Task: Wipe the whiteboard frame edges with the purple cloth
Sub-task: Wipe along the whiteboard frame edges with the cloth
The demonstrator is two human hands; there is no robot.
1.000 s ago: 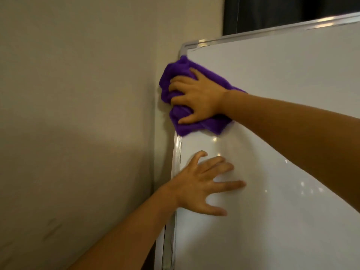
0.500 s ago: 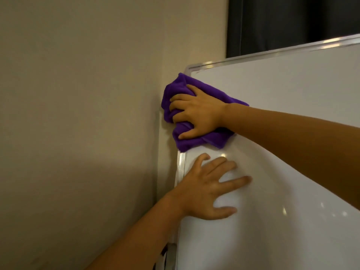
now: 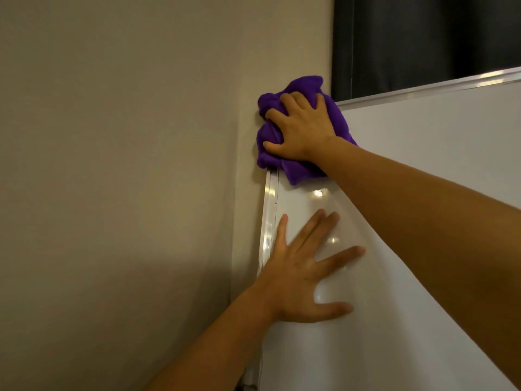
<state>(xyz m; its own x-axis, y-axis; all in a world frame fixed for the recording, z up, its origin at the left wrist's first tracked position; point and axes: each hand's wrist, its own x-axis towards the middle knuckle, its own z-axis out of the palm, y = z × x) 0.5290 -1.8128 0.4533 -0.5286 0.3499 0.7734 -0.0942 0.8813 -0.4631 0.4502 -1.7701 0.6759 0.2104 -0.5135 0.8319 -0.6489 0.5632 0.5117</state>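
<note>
A white whiteboard (image 3: 423, 193) with a silver metal frame (image 3: 269, 221) stands next to a beige wall. My right hand (image 3: 303, 128) presses a bunched purple cloth (image 3: 296, 167) over the board's top left corner, which the cloth hides. The silver top edge (image 3: 437, 87) runs off to the right from the cloth. Lower down, my left hand (image 3: 301, 275) lies flat on the board face with its fingers spread, just right of the left frame edge.
The beige wall (image 3: 127, 165) fills the left side and sits close to the board's left edge. A dark curtain (image 3: 423, 38) hangs behind the board at the upper right.
My right hand has slid the cloth up the left frame edge onto the top corner. My left hand has stayed flat on the board. The view has tilted upward.
</note>
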